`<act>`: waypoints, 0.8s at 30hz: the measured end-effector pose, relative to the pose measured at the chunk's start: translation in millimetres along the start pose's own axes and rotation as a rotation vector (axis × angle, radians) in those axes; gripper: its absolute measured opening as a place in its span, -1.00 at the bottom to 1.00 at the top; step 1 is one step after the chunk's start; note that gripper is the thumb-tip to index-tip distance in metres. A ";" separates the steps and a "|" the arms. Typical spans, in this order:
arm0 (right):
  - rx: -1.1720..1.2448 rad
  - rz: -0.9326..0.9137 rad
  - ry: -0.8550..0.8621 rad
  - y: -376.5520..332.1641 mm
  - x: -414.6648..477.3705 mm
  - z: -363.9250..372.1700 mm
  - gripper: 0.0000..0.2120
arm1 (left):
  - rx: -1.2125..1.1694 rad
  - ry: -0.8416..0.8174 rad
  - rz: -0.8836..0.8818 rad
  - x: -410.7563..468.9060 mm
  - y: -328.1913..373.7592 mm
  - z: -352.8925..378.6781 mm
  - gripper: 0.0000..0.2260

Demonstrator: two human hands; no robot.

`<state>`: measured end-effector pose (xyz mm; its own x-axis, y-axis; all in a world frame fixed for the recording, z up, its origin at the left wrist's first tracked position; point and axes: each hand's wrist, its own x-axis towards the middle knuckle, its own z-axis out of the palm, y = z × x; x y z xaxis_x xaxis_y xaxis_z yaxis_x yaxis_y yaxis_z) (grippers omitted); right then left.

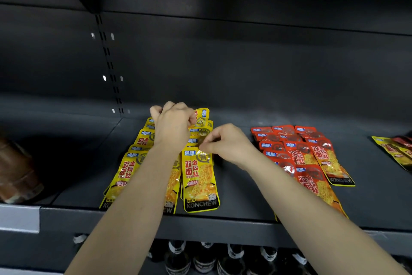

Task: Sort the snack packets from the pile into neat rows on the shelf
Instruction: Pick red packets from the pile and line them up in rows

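On the shelf (245, 214), with the left hand (172, 128) pinching a rear yellow packet (202, 117) and the right hand (226, 144) pinching the front yellow packet (199, 182) by its top, nudge these 2 straight, keeping overlaps even.

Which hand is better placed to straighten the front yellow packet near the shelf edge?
The right hand: its fingertips pinch the top of the front yellow packet. The left hand is farther back, gripping a rear yellow packet.
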<state>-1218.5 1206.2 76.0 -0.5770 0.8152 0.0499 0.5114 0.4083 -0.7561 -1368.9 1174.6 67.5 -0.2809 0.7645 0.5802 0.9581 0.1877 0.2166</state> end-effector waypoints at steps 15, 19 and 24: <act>0.058 -0.018 0.021 7.9 -5.2 3.2 -0.83 | -0.001 0.011 0.011 -1.7 0.5 1.8 -0.78; 0.027 -0.034 0.047 7.4 -8.2 1.4 -0.82 | -0.002 0.004 0.005 -2.1 0.7 1.6 -0.78; -0.060 0.031 0.046 4.1 -14.9 -2.6 -0.77 | -0.013 -0.003 -0.001 -2.7 1.8 2.0 -0.78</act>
<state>-1206.2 1196.8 73.9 -0.5312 0.8453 0.0575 0.5668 0.4051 -0.7174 -1366.4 1174.1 64.7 -0.2820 0.7661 0.5776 0.9569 0.1809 0.2273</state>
